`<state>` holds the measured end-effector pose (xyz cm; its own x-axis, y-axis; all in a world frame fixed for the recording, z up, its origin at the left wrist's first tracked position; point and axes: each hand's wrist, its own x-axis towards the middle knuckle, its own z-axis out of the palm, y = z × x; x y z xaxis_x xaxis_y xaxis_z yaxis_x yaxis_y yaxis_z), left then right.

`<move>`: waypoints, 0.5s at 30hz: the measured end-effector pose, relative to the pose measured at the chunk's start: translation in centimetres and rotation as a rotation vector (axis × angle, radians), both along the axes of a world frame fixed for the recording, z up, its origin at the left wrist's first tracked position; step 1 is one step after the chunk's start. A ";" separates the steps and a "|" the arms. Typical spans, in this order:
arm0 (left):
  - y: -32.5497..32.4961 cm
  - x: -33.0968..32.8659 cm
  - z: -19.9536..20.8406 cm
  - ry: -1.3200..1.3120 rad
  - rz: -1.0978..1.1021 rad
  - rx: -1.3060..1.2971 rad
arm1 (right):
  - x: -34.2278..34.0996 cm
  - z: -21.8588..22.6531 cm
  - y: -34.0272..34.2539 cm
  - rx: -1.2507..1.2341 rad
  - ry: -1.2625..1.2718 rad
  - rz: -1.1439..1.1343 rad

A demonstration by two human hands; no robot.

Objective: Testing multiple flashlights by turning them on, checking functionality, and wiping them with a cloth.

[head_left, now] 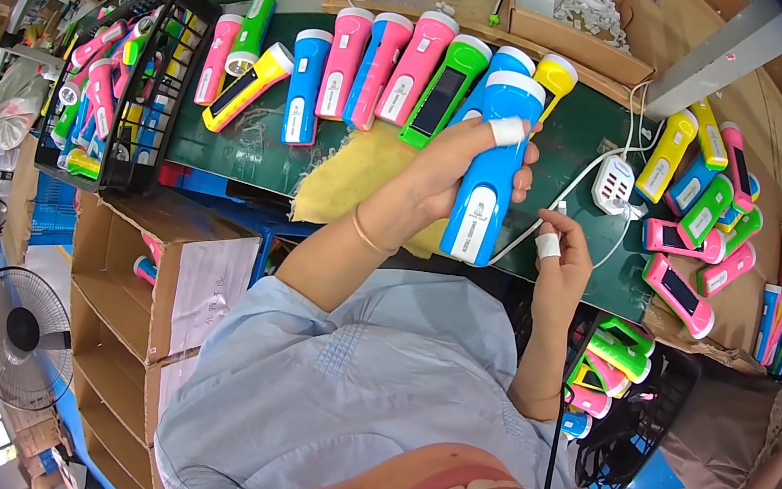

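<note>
My left hand (pixel 456 161) is closed around a blue flashlight (pixel 489 183) with a white-rimmed head, held tilted above the table with its head away from me. White tape wraps the thumb lying across it. Just to the right, my right hand (pixel 565 261), also with a taped finger, pinches the small white plug of a charging cable (pixel 561 208). Its fingertips are apart from the flashlight. Beyond the hands, a row of flashlights in pink, green, blue and yellow lies on the green table, among them a green flashlight (pixel 445 91) with a dark panel. A white multi-port charger (pixel 613 184) sits to the right.
A yellow cloth (pixel 346 175) lies under my left forearm. On the left stands a black crate (pixel 162 99) full of flashlights; more flashlights (pixel 702 225) are piled at the right. Cardboard trays (pixel 582 45) hold cables and small white parts. A grey post (pixel 716 65) rises at the back right.
</note>
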<state>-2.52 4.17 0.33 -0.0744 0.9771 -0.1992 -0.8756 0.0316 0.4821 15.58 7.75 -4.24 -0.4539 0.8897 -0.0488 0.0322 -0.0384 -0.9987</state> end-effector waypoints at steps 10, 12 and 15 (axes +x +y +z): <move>2.3 -2.5 -0.9 0.598 0.159 -0.059 | -0.8 0.4 1.9 -0.113 0.124 0.104; 3.1 -4.3 1.7 1.077 0.288 -0.003 | -1.1 0.7 3.1 -0.224 0.286 0.210; 3.9 -4.5 1.3 1.692 0.782 -0.181 | -1.5 1.1 3.6 -0.272 0.378 0.294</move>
<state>-7.04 8.05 1.64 -0.6404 0.6069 0.4707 0.6244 0.0546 0.7792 14.04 11.32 -3.17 -0.7121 0.7006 -0.0448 -0.2786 -0.3406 -0.8980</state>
